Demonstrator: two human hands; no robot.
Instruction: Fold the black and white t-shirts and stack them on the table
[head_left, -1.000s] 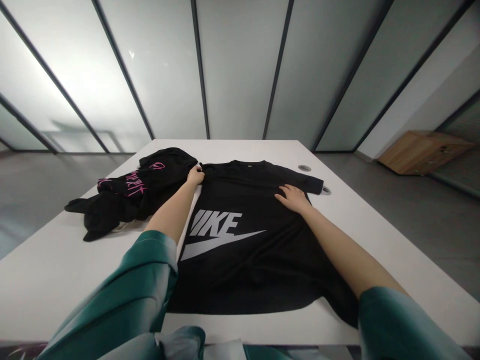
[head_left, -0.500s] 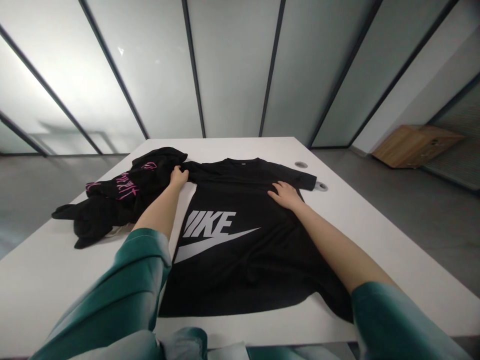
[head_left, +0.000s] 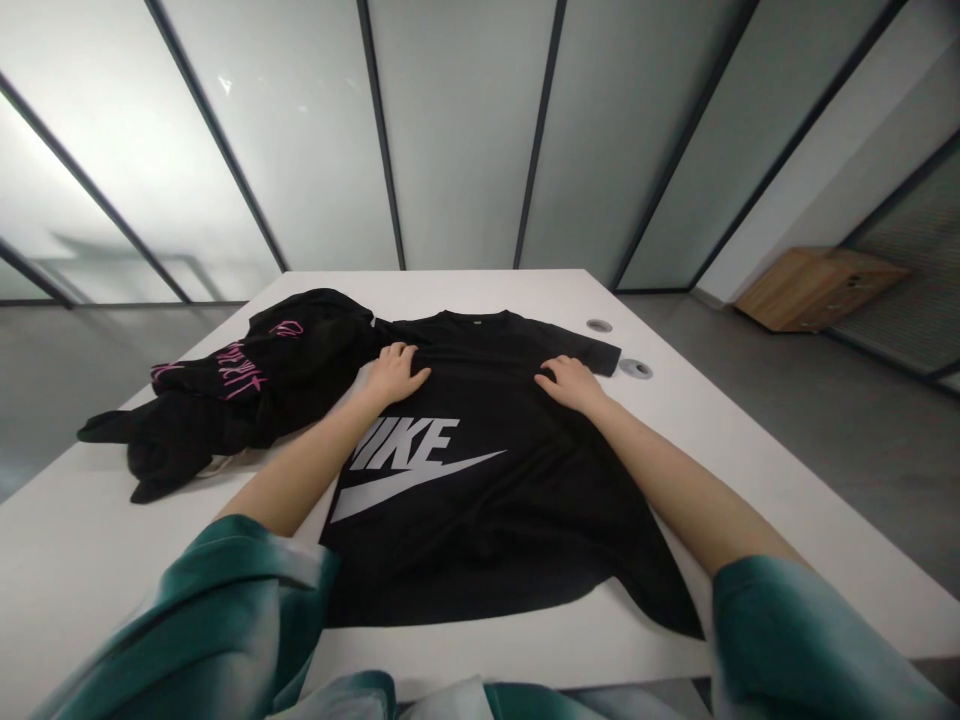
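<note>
A black T-shirt (head_left: 510,510) with a large white NIKE print lies spread on the white table (head_left: 795,480), its collar at the far end and its hem near me. My left hand (head_left: 394,374) rests on the shirt's upper left side, fingers extended and the thumb apart. On the upper right side, below the sleeve, my right hand (head_left: 573,384) touches the cloth with slightly bent fingers and a gap beside the thumb. The right part of the hem is wavy and uneven. Left of the shirt, against its left sleeve, a crumpled black garment (head_left: 300,375) with pink lettering is heaped.
Two round cable grommets, one farther (head_left: 599,326) and one nearer (head_left: 636,369), sit in the tabletop by the right sleeve. Frosted glass panels (head_left: 457,140) stand behind the table. A wooden cabinet (head_left: 814,288) is on the floor at the right.
My left hand has left the shirt's left sleeve beside the crumpled garment and moved right onto the shirt's body. My right hand stays near the same spot, its fingers slightly more bent.
</note>
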